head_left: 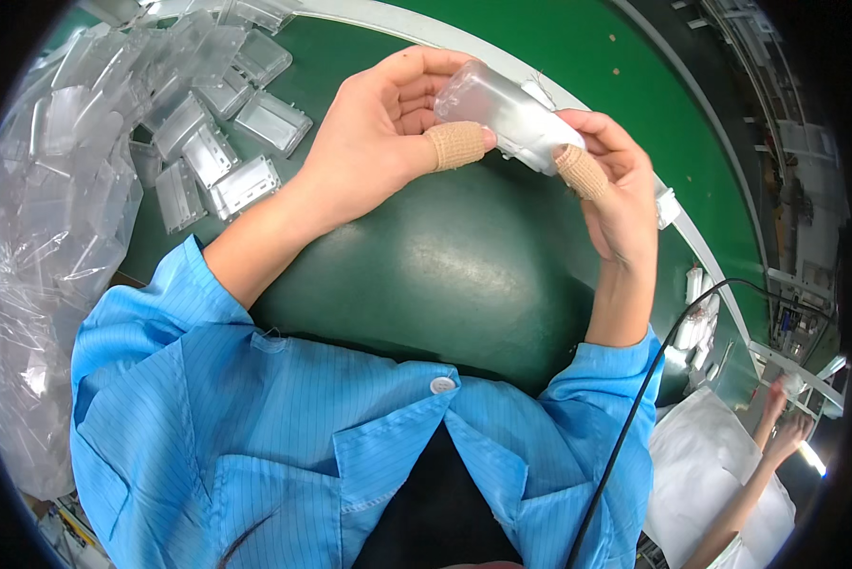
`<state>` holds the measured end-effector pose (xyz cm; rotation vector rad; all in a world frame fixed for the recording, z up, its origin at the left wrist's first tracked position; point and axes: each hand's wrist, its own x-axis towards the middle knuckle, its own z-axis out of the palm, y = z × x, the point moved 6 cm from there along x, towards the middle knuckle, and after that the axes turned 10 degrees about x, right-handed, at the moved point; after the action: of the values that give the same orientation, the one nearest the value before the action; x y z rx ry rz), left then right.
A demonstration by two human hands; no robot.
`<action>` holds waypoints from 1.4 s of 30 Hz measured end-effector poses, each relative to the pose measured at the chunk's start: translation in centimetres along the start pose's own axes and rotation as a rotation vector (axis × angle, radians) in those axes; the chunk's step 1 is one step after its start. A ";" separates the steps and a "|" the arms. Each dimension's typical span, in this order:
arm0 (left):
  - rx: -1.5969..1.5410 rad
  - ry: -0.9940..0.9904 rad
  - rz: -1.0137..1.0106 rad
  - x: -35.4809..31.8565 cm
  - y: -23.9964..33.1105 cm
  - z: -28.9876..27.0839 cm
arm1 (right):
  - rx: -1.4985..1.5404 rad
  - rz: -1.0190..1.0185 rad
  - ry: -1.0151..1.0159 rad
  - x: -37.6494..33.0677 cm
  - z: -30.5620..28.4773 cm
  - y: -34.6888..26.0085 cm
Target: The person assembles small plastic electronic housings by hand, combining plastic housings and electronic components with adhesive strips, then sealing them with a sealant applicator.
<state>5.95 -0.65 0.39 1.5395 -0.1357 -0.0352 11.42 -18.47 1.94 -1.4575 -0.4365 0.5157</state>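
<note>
Between my two hands is a clear plastic case (504, 106), held tilted above the green table. My left hand (379, 128) grips its left end, thumb along the near edge and fingers curled behind. At the other end my right hand (608, 175) pinches the case, where a whitish part shows through or lies against it; I cannot make out which. Each thumb wears a tan finger cover. Thin wire-like strands stick up at the case's far edge.
Several clear plastic cases (210, 152) lie loose at the left, beside a clear bag (61, 237) full of more. A black cable (625, 417) crosses at the right. White parts (696, 318) lie at the table's right. Another person's hands (787, 431) are at the far right, above white sheeting (701, 465).
</note>
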 end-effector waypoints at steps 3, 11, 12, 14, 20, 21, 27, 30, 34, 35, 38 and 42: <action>-0.172 0.063 0.088 -0.5 0.3 0.0 | 0.368 0.060 -0.010 -0.1 0.6 2.3; 0.351 0.265 0.498 -1.9 3.1 0.1 | 0.291 0.012 -0.053 0.4 1.4 4.0; 0.392 0.251 0.537 -2.2 3.3 0.4 | 0.290 -0.062 -0.069 0.2 1.6 3.7; 0.433 0.249 0.602 -2.6 3.2 0.8 | 0.212 -0.057 -0.086 0.0 1.6 3.6; 0.543 0.235 0.673 -2.5 3.0 1.3 | 0.122 -0.123 -0.098 -0.2 1.2 3.4; 0.541 0.232 0.670 -2.5 2.9 1.3 | 0.059 -0.128 -0.100 -0.2 1.2 3.4; 0.566 0.216 0.647 -2.5 2.7 1.4 | 0.012 -0.111 -0.087 -0.3 1.5 3.4; 0.574 0.217 0.668 -2.6 2.7 1.4 | 0.034 -0.066 -0.078 -0.3 1.5 3.7; 0.601 0.251 0.698 -2.8 2.7 1.5 | 0.045 -0.118 -0.088 -0.5 1.6 3.6; 0.599 0.255 0.709 -2.8 2.7 1.5 | 0.044 -0.119 -0.089 -0.5 1.7 3.6; 0.609 0.251 0.724 -2.8 2.7 1.6 | 0.019 -0.156 -0.084 -0.6 1.7 3.5; 0.615 0.254 0.732 -2.8 2.7 1.6 | -0.012 -0.207 -0.086 -0.7 1.6 3.2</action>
<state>2.85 -1.89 2.92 1.9977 -0.5361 0.8457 9.69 -17.42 -1.13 -1.3867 -0.6523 0.4106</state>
